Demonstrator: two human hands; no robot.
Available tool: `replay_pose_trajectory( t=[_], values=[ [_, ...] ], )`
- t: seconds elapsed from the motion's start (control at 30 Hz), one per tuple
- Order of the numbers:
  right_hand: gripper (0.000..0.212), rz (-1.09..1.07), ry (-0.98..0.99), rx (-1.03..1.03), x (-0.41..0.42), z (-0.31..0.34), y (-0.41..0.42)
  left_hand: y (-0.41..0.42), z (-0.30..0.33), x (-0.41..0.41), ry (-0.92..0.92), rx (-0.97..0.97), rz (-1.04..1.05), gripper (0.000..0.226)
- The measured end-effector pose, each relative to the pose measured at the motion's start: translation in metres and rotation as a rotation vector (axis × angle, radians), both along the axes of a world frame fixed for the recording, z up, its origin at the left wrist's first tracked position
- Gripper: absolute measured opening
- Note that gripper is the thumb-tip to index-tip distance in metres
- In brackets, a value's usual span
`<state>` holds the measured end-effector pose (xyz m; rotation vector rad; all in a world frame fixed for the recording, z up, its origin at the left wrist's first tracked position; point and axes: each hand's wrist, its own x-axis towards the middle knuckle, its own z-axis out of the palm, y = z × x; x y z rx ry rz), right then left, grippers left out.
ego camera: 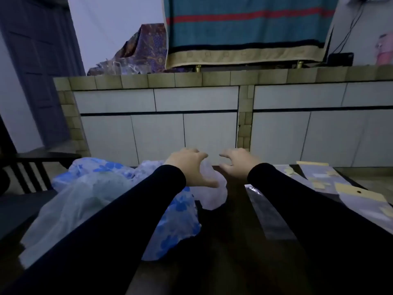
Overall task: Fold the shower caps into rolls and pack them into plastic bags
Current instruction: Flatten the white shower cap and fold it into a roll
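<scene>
Both hands are held spread, gripping nothing: left hand [190, 167] over the translucent shower cap [210, 191], right hand [239, 163] just beside it, apparently poised for folding.

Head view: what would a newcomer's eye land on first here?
Two black-sleeved arms reach forward over the dark wooden table, the left hand and right hand spread at its far edge. Left lies a heap of translucent blue-flowered shower caps; right, flat clear plastic bags with yellow headers.
</scene>
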<state>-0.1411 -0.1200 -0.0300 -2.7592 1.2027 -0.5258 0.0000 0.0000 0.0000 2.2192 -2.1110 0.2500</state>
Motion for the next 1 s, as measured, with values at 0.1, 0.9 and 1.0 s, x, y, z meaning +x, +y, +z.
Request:
replay_pose_trajectory(
  t=[0.1,0.9,1.0],
  values=[
    [0.045,0.054,-0.069,0.002,-0.001,-0.017,-0.003,-0.01,-0.011,0.004,0.012,0.022,0.021,0.099],
    [0.01,0.058,-0.866,0.156,0.004,-0.088,-0.028,-0.057,-0.06,-0.057,0.442,-0.276,0.117,0.063],
    [0.012,-0.01,-1.002,0.232,-0.002,-0.085,-0.027,-0.055,-0.073,-0.064,0.635,-0.335,0.141,0.068]
  ],
)
